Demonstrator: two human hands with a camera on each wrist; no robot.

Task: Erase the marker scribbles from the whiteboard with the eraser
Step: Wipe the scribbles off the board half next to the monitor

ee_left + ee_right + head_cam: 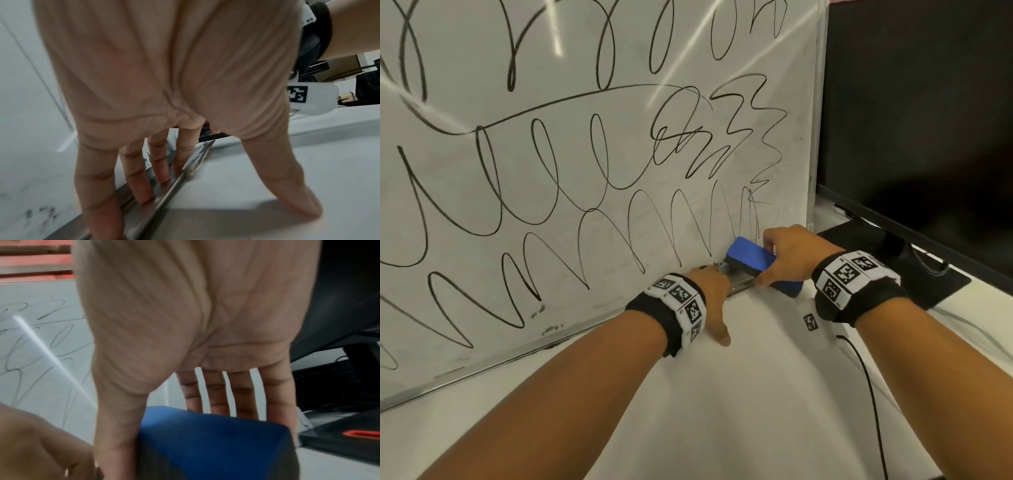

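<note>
Blue foam eraser with black felt base point(760, 265) sits at the scribbled whiteboard's point(585, 164) bottom right corner, right hand point(796, 255) gripping it. Left wrist view: left hand point(164, 97) flat, straight fingers point(141, 183) in the metal tray point(185, 175), thumb on the white counter point(257, 178). Right wrist view: thumb and fingers point(216, 395) clamp the eraser's sides.

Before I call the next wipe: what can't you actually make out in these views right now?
- Eraser felt face: hidden in head and right wrist views; whether it touches the whiteboard is unclear.
- Right hand fingertips: behind the eraser.
- Left hand: blurred, covers the tray.
- Scribbles: cut off left and top.
</note>
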